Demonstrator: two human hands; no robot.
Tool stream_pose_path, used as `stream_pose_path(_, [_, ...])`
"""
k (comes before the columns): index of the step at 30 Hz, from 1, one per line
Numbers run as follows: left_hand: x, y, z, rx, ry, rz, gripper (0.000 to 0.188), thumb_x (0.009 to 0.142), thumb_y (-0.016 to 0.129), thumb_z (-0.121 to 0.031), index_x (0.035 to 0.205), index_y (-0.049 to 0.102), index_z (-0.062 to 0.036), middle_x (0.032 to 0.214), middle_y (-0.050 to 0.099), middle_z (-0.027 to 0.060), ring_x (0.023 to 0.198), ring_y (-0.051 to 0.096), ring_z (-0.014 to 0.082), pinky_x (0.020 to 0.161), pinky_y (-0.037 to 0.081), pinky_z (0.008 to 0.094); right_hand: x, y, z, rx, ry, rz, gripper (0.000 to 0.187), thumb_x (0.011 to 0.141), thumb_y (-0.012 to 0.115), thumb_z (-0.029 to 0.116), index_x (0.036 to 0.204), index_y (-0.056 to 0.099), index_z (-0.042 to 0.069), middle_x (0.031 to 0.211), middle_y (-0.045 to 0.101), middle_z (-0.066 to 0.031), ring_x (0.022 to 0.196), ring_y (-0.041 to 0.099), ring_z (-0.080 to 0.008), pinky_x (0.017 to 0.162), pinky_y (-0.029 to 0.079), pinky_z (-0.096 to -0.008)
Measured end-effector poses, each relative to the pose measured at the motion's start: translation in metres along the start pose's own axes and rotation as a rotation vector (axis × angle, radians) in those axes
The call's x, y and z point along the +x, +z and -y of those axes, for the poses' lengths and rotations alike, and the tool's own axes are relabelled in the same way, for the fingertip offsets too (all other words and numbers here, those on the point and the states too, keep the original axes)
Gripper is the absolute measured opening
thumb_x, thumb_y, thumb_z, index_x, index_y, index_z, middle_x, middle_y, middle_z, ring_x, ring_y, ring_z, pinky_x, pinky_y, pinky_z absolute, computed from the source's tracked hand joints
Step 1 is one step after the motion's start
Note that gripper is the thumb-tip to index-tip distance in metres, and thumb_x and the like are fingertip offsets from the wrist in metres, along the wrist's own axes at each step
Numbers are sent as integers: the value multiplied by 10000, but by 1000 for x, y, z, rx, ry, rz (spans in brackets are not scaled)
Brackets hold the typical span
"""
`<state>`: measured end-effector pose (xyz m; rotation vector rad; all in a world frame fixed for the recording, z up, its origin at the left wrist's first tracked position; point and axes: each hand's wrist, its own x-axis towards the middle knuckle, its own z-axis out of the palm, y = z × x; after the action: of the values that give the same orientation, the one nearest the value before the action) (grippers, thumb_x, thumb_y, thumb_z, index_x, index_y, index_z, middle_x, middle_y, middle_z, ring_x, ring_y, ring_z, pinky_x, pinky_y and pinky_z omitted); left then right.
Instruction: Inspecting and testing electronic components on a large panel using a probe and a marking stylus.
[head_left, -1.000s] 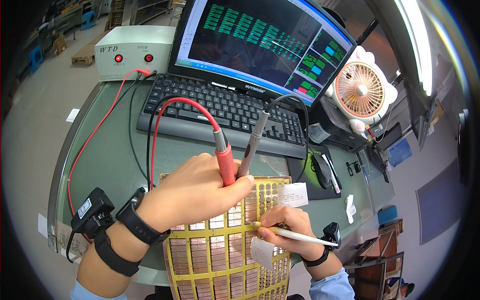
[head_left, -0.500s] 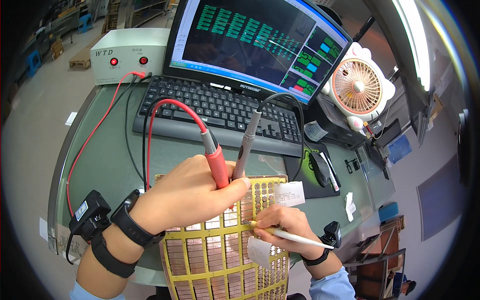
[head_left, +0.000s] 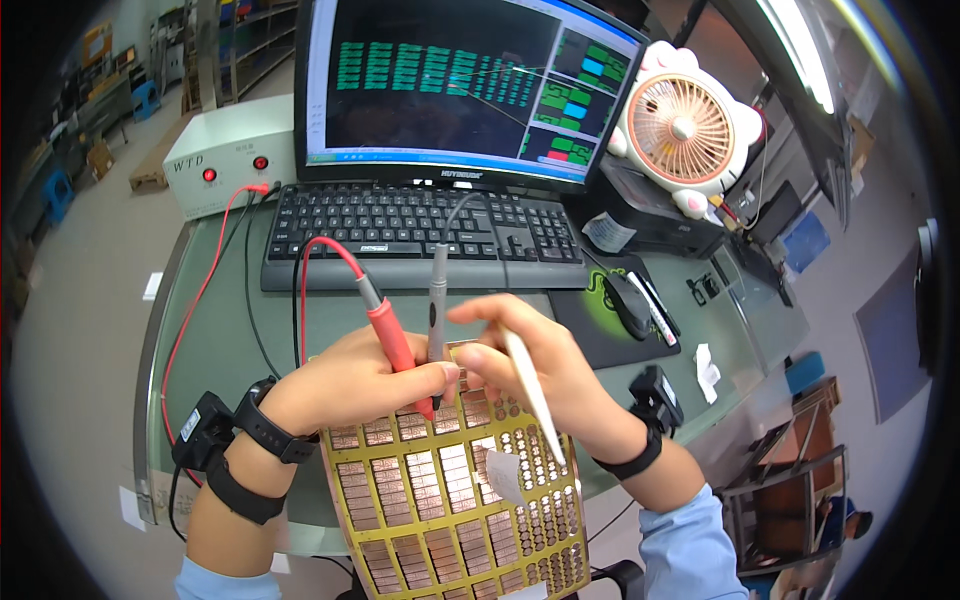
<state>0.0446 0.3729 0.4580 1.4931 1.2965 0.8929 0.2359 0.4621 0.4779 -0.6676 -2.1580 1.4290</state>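
My left hand (head_left: pixel 345 382) is closed on two test probes. One is a red test probe (head_left: pixel 392 338) on a red lead, the other a grey test probe (head_left: pixel 438 300) on a dark lead. Their tips point down close together over the upper part of a yellow-and-copper circuit board panel (head_left: pixel 421 480). My right hand (head_left: pixel 560 375) has a white pen (head_left: pixel 530 385) tucked in its fingers, slanting down to the right. Its thumb and forefinger are beside the grey probe; whether they touch it I cannot tell. A small paper slip (head_left: pixel 503 476) lies on the panel.
Behind the panel are a keyboard (head_left: pixel 420 235) and a monitor (head_left: pixel 430 110). A white tester box (head_left: pixel 220 160) at the left feeds the red and black leads. A mouse (head_left: pixel 627 305) on its pad, a fan (head_left: pixel 683 128) and crumpled paper (head_left: pixel 706 372) are at the right.
My right hand has lifted from the panel up and left to beside the grey probe, the pen turning downward. The probes have shifted left. The view has moved, showing more of the panel.
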Motion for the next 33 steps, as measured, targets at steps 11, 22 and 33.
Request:
stream_pose_path(11, [0, 2, 1, -129, -39, 55, 221, 832, 738, -204, 795, 567, -69, 834, 634, -9, 766, 574, 49, 663, 447, 212, -41, -19, -30, 131, -25, -123, 182, 932, 633, 169, 888, 499, 55, 725, 591, -22, 614, 567, -40, 526, 441, -208])
stream_pose_path(22, [6, 6, 9, 84, 44, -5, 360, 784, 776, -364, 760, 598, -51, 746, 639, 30, 703, 626, 112, 613, 480, 252, -63, -13, -62, 164, -17, -156, 203, 914, 665, 179, 881, 515, 47, 738, 553, 11, 638, 513, -47, 557, 407, -222])
stream_pose_path(33, [8, 9, 10, 78, 54, -6, 363, 784, 784, -367, 775, 610, -48, 734, 642, 28, 680, 622, 111, 598, 479, 252, -65, -15, -64, 102, -33, -161, 198, 892, 686, 166, 888, 529, 45, 801, 550, -19, 707, 514, -86, 612, 418, -251])
